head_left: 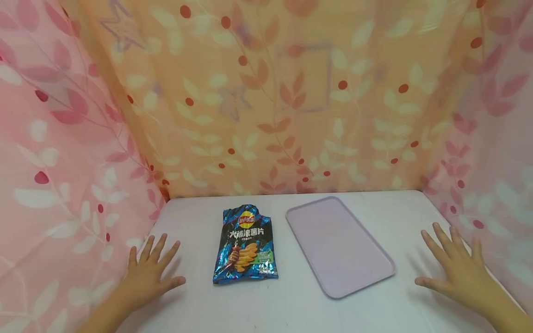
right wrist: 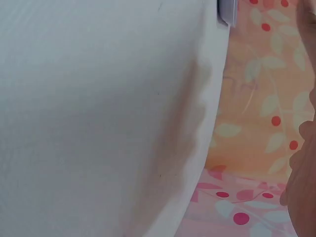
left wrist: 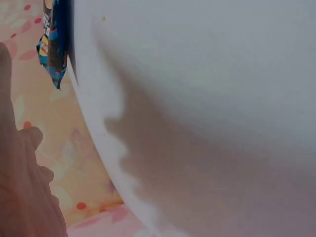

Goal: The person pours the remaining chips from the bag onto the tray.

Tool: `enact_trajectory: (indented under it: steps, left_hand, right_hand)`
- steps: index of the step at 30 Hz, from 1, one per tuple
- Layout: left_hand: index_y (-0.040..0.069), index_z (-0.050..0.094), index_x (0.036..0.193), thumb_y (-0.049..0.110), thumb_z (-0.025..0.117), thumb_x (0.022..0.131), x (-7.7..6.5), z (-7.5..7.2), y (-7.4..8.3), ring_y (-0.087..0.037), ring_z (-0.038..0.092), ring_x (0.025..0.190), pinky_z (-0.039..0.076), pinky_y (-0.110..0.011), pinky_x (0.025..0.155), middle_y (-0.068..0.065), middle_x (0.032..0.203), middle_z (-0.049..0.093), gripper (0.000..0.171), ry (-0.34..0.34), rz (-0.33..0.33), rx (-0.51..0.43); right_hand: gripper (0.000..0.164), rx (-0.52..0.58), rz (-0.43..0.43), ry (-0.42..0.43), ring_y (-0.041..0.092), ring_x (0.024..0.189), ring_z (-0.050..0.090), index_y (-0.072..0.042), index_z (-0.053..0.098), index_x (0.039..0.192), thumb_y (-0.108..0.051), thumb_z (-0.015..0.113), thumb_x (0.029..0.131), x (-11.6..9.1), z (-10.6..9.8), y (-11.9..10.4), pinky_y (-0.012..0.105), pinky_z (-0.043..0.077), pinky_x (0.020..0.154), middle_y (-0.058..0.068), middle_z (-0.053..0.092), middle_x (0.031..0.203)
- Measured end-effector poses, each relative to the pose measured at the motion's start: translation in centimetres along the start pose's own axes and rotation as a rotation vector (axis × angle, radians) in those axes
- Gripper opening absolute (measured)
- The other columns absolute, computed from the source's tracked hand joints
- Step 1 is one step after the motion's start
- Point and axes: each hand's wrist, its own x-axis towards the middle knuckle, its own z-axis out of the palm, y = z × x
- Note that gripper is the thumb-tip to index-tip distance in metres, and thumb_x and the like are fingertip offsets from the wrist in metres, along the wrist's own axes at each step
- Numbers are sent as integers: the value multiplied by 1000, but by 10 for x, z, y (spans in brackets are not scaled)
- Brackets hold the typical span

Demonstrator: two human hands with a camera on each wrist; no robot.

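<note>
Fingers spread, my left hand [head_left: 146, 278] hovers over the table's left side and holds nothing. A blue and black potato chip bag [head_left: 245, 245] lies to its right, its top edge uneven; its end also shows in the left wrist view as a crinkled chip bag [left wrist: 53, 42]. My right hand [head_left: 460, 273] is spread at the table's right side, likewise holding nothing. Nearest to it is a shallow pale purple tray [head_left: 341, 245], set at a slant, with nothing on it. A tray corner [right wrist: 227, 12] peeks in at the top of the right wrist view.
Both things lie on a white-covered table [head_left: 225, 307]. An orange patterned curtain [head_left: 266, 106] hangs behind its back edge. Pink leafy curtains stand close on the left [head_left: 62, 162] and on the right [head_left: 499, 152]. The hands cast shadows on the tabletop.
</note>
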Motion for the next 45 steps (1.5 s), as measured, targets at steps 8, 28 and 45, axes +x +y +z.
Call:
enact_trajectory:
  steps: [8, 28, 45]
  left_hand:
    - [25, 30, 162, 76, 61, 85, 15, -4, 13, -45, -1, 156, -27, -65, 112, -21, 168, 21, 98, -13, -4, -5]
    - [19, 33, 161, 74, 66, 83, 15, 11, 32, -51, 12, 151, -7, -77, 114, -22, 166, 27, 101, -63, -82, -183]
    - [14, 37, 159, 72, 70, 81, 18, 19, 48, -50, 27, 147, 17, -81, 109, -20, 159, 41, 102, -52, -103, -240]
  right_hand:
    - [128, 23, 16, -7, 34, 156, -17, -19, 16, 165, -62, 87, 67, 2, -4, -8, 74, -25, 106, 10, -1, 173]
    - [127, 220, 36, -2, 29, 157, -16, -16, 12, 166, -46, 91, 71, 11, 0, -19, 67, -27, 112, 11, 2, 173]
    - [123, 421, 46, -21, 12, 157, -15, -17, 10, 166, -32, 91, 74, 19, 17, -31, 59, -23, 118, 6, 1, 173]
